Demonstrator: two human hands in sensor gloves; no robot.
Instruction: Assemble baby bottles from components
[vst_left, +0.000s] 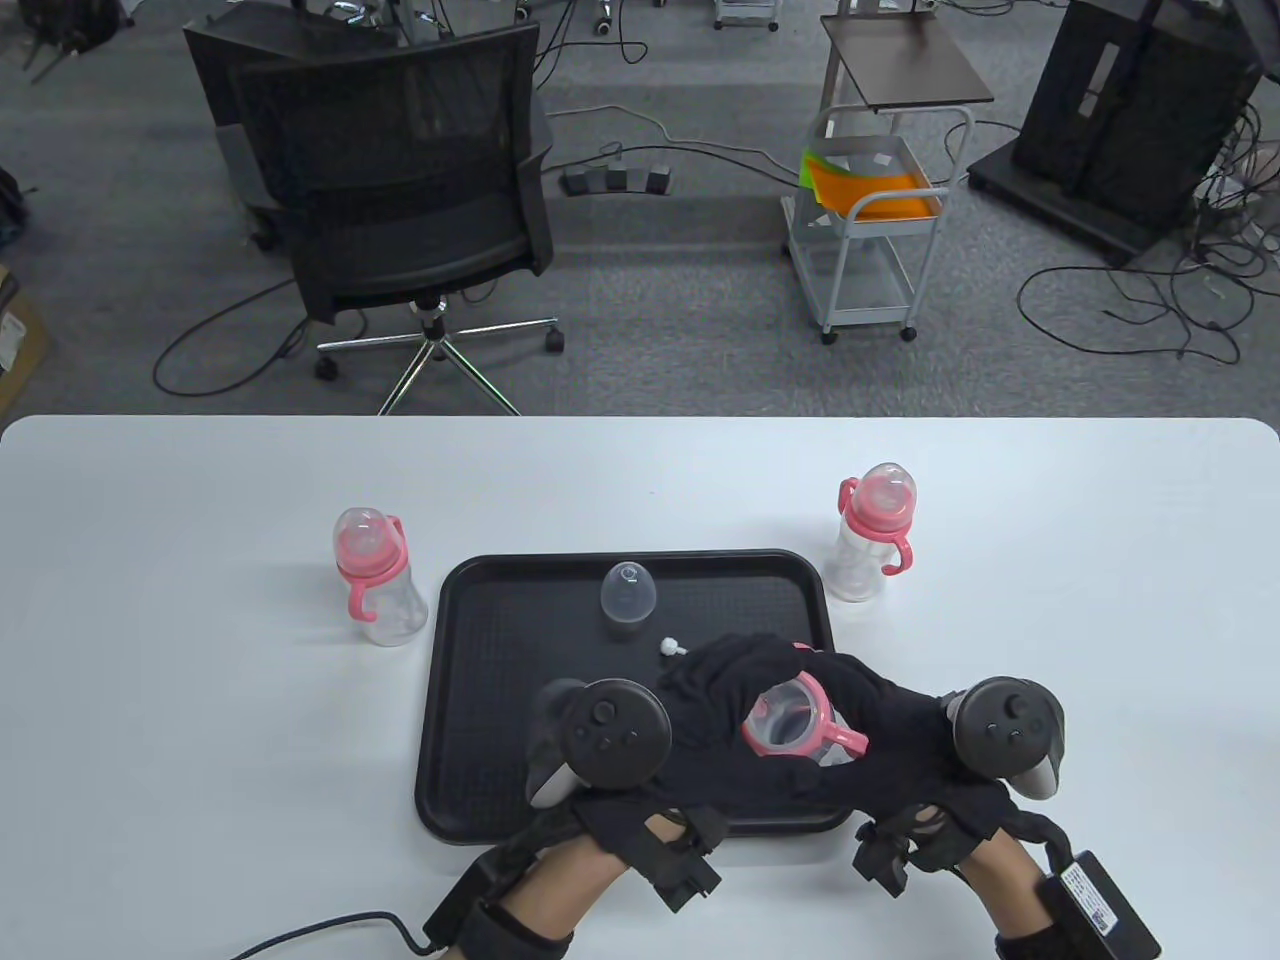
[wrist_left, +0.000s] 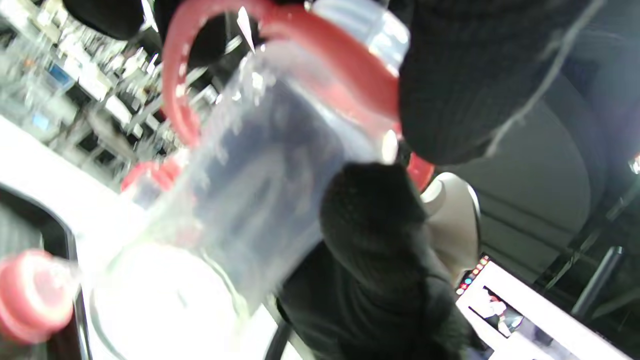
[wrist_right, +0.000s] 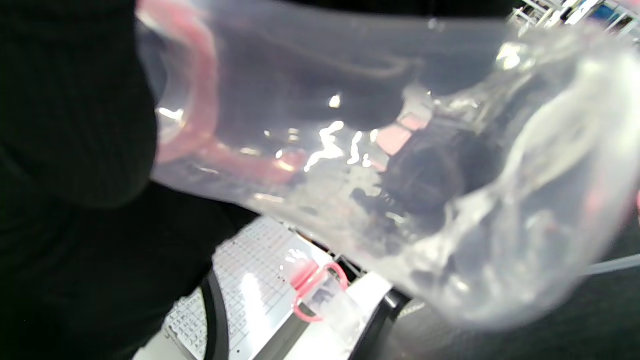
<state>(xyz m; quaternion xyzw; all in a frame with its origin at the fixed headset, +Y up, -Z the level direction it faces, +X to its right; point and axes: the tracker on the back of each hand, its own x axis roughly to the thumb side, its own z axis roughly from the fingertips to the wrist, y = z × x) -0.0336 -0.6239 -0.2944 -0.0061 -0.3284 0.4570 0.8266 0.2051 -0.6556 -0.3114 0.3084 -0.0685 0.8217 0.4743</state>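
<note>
Both gloved hands hold one clear bottle (vst_left: 800, 722) with a pink handled collar above the near right part of the black tray (vst_left: 470, 640). Its open mouth faces up toward the camera. My left hand (vst_left: 725, 700) wraps it from the left and my right hand (vst_left: 885, 735) from the right. In the left wrist view the clear body (wrist_left: 260, 190) and pink handle (wrist_left: 175, 85) fill the frame between my fingers (wrist_left: 450, 75). In the right wrist view the bottle (wrist_right: 380, 150) is close and blurred. A clear dome cap (vst_left: 628, 596) and a small white piece (vst_left: 670, 647) lie on the tray.
One assembled bottle (vst_left: 375, 580) stands left of the tray and another (vst_left: 875, 530) stands at its far right corner; one bottle also shows in the right wrist view (wrist_right: 325, 295). The white table (vst_left: 200, 720) surrounds the tray. An office chair and a cart stand beyond the far edge.
</note>
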